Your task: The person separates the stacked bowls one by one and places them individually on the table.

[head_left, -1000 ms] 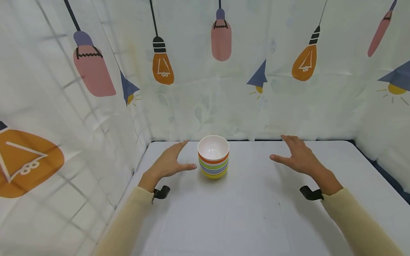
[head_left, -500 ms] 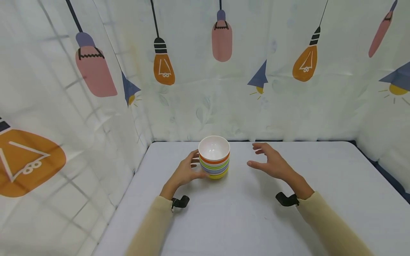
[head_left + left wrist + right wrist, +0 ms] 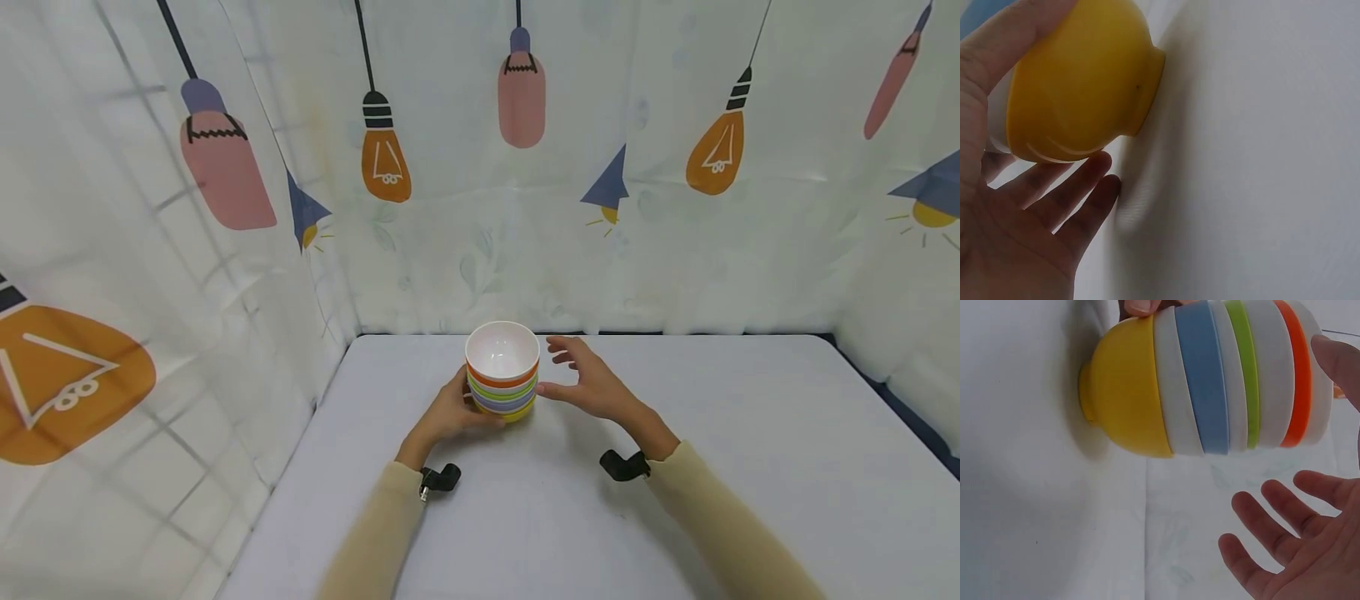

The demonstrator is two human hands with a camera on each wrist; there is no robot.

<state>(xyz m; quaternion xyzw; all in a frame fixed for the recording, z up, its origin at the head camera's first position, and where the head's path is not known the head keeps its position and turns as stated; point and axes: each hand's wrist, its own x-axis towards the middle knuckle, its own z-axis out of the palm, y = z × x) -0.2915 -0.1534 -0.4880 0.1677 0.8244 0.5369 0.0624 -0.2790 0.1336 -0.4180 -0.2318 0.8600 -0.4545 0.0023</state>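
Observation:
A stack of nested bowls (image 3: 502,387) stands upright on the white table, white inside at the top. In the right wrist view its bands run from a yellow bowl (image 3: 1125,387) at the bottom through blue and green to orange near the top. My left hand (image 3: 448,412) holds the stack low on its left side, thumb across the front and fingers behind. The left wrist view shows that thumb (image 3: 1007,40) over the yellow bowl (image 3: 1085,81). On the other side, my right hand (image 3: 592,385) spreads its fingers beside the stack, thumb tip right at its side.
The white table (image 3: 712,467) reaches back to a hanging cloth (image 3: 465,242) printed with lamps and bulbs. More of this cloth closes in the left side. Each wrist carries a black camera mount (image 3: 624,467).
My left hand has moved right to the stack and closed round its lower side. My right hand has come left, from well away to right beside the bowls. The stack stays in place.

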